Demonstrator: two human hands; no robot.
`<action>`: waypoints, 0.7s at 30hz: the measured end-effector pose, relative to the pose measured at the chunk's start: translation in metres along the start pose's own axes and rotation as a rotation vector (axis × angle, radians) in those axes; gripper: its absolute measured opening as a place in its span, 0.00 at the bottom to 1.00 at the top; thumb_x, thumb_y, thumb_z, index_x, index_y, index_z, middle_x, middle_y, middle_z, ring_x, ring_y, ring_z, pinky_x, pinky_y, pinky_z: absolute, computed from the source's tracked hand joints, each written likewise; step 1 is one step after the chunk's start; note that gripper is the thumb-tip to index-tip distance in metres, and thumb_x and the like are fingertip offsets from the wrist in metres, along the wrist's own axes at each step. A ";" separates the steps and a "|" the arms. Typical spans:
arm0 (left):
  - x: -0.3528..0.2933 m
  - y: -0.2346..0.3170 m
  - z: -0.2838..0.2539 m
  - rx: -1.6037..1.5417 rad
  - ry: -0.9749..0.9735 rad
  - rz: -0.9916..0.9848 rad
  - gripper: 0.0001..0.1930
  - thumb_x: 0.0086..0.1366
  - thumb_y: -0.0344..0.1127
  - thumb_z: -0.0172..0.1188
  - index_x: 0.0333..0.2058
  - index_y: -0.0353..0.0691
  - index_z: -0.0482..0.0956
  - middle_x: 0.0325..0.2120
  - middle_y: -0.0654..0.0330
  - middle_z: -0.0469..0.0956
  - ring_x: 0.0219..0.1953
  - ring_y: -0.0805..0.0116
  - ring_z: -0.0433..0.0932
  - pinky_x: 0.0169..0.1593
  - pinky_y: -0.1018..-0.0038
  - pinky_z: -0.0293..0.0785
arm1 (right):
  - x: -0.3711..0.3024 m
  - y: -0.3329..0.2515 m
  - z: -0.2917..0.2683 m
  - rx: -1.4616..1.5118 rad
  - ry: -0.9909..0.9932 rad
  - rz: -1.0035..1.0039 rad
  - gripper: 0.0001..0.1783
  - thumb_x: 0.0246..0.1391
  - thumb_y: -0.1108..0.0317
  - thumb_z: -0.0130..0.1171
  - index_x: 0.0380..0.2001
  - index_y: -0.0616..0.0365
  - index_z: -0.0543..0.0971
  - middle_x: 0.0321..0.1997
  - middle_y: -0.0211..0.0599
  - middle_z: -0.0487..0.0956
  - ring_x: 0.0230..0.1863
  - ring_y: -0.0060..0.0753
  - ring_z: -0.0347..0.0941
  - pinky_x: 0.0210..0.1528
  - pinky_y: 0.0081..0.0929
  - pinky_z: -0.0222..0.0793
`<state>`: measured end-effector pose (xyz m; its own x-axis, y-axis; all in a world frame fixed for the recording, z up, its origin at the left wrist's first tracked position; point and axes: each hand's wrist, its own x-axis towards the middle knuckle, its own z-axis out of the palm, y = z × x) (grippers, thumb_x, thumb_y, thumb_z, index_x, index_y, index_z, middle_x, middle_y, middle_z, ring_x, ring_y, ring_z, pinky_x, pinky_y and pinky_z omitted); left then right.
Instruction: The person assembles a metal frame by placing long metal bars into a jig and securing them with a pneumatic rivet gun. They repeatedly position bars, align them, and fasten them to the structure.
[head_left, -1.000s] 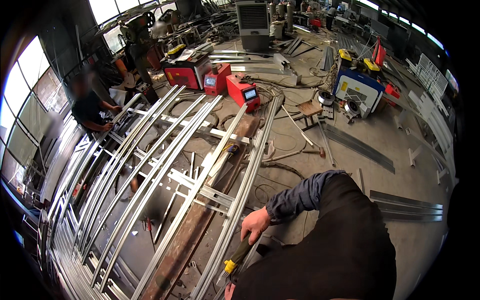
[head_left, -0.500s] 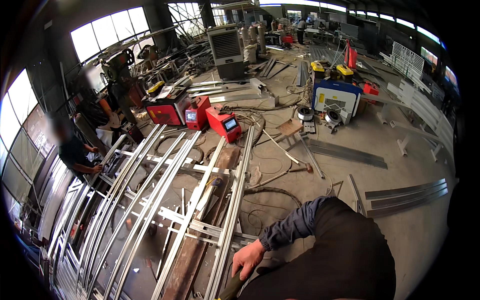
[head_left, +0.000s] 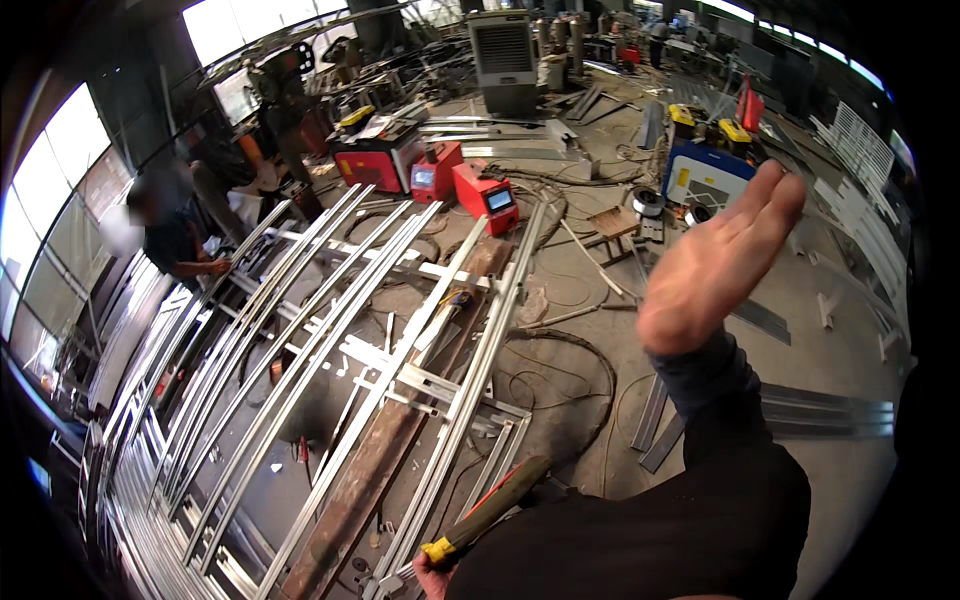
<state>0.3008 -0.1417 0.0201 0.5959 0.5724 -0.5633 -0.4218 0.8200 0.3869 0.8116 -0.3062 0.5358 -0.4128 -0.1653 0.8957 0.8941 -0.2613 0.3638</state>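
Observation:
My right hand (head_left: 715, 262) is raised at the right, fingers stretched out and close together. It holds nothing, and a dark blue cuff shows below it. At the lower edge, a small part of my left hand (head_left: 431, 578) is closed at the yellow end of a long, dark olive tool (head_left: 492, 508) with a red-orange line along its side. The tool lies slantwise in front of my dark clothing, and its exact kind is not plain. Beside it run long, thin silvery metal bars (head_left: 465, 400), laid across a metal frame (head_left: 430, 380).
A rusty beam (head_left: 350, 500) lies under the bars, with a tape measure (head_left: 462, 297) on it. Beyond stand red machines with screens (head_left: 487, 198) and a blue-white machine (head_left: 700, 180). Cables (head_left: 590, 345) loop over the floor. A co-worker (head_left: 175, 240) bends at the far left.
My right hand has let go of the olive tool and risen to the right, opening out. My left hand has come into view at the tool's yellow end. The view has shifted.

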 end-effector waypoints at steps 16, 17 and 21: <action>-0.133 0.039 0.054 -0.025 -0.145 -0.458 0.38 0.75 0.59 0.59 0.72 0.37 0.67 0.64 0.45 0.75 0.64 0.47 0.78 0.69 0.51 0.74 | -0.196 -0.357 -0.069 1.853 -2.356 0.861 0.47 0.72 0.35 0.53 0.77 0.62 0.62 0.73 0.52 0.73 0.72 0.43 0.70 0.71 0.34 0.65; -0.135 0.039 0.052 -0.073 -0.168 -0.485 0.38 0.76 0.59 0.59 0.72 0.37 0.67 0.64 0.45 0.76 0.64 0.48 0.78 0.69 0.51 0.74 | -0.194 -0.357 -0.069 1.792 -2.386 0.858 0.47 0.70 0.35 0.56 0.76 0.62 0.63 0.71 0.54 0.75 0.70 0.44 0.72 0.70 0.35 0.66; -0.143 0.043 0.068 0.024 -0.275 -0.543 0.35 0.78 0.55 0.58 0.72 0.37 0.67 0.67 0.50 0.73 0.68 0.54 0.74 0.73 0.60 0.68 | -0.159 -0.343 -0.072 1.646 -2.403 0.766 0.39 0.69 0.40 0.61 0.66 0.64 0.71 0.60 0.51 0.80 0.61 0.41 0.76 0.62 0.36 0.70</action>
<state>0.2438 -0.1879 0.1676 0.8777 0.0505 -0.4765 0.0054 0.9933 0.1151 0.5577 -0.2588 0.2500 -0.5174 0.6452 -0.5621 0.5611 -0.2401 -0.7921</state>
